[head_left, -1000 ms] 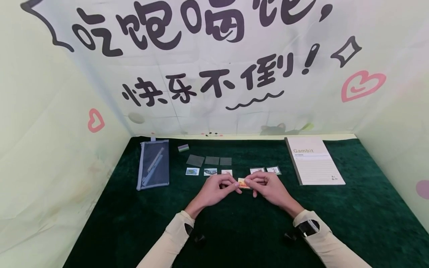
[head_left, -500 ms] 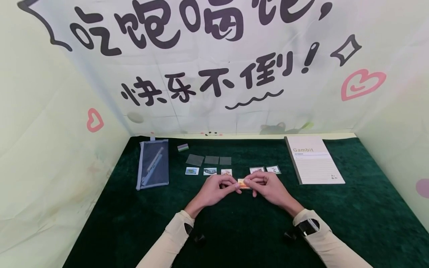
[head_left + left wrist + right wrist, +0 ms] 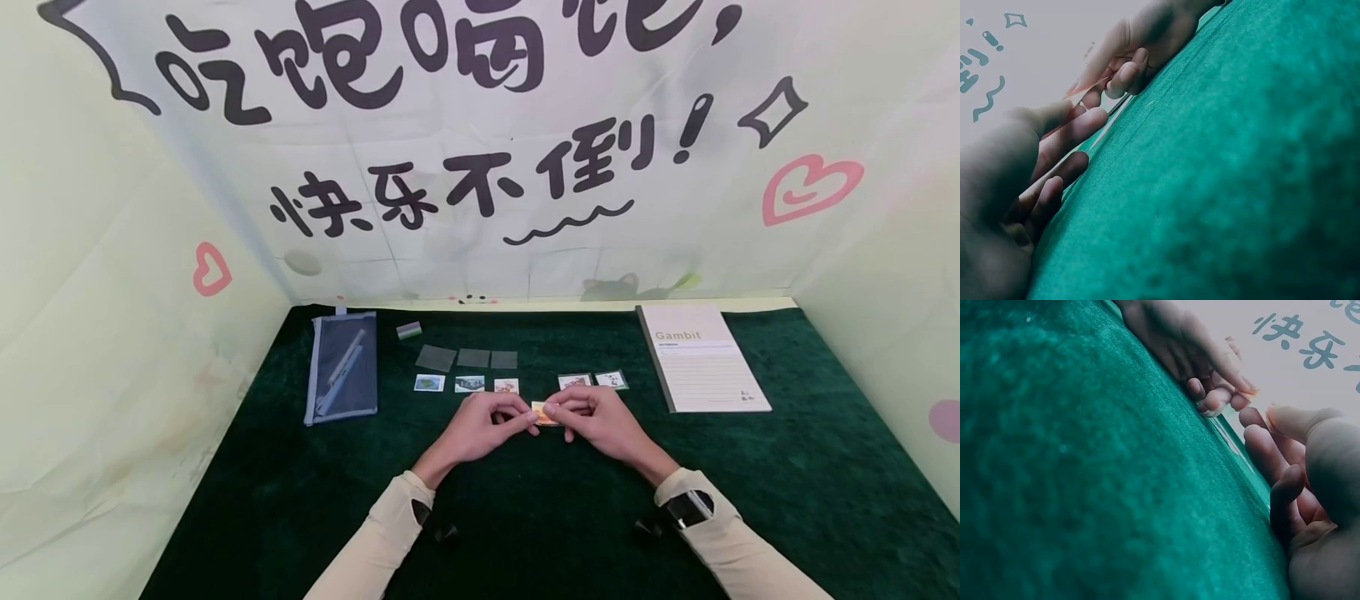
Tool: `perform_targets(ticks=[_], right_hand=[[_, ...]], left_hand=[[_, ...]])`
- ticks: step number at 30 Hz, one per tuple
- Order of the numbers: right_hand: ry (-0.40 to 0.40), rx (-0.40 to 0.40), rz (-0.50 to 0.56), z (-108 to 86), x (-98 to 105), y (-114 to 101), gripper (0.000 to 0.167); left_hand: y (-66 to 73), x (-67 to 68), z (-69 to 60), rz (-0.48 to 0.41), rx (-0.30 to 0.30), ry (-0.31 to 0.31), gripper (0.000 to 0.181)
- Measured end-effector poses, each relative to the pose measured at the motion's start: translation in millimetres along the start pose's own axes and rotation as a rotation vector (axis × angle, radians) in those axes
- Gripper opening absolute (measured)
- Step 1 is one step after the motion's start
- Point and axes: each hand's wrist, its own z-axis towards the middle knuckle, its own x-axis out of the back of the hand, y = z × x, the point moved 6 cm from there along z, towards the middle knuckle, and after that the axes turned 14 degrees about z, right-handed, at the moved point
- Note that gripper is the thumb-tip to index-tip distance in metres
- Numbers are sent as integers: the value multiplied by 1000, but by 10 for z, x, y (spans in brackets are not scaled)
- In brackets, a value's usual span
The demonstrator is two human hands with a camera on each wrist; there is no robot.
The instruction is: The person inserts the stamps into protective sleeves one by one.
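Your left hand point(image 3: 486, 423) and right hand point(image 3: 603, 421) hold the orange card point(image 3: 543, 413) in nearly closed pinches, at four o'clock from the three-picture row point(image 3: 469, 384). Uneven pulling could bend or drop it.

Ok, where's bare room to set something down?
Bare cloth: nearer than the pouch, left of the left sleeve; nearer than the notebook, right of the right sleeve. Most crowded: beyond the left hand, with cards and clear sheets.
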Motion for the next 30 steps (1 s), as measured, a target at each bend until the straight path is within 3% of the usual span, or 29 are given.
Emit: perform_targets(ticks=[15, 23, 26, 30], right_hand=[[-13, 12, -10, -9, -18, -37, 26], [54, 104, -151, 18, -47, -150, 25], [68, 122, -185, 66, -13, -171, 20], [100, 139, -248, 189, 79, -218, 15]], left_hand=[[27, 3, 9, 79, -30, 5, 23], [64, 59, -18, 60, 1, -1, 18], [57, 136, -34, 73, 39, 22, 15], [27, 297, -27, 155, 72, 121, 16]])
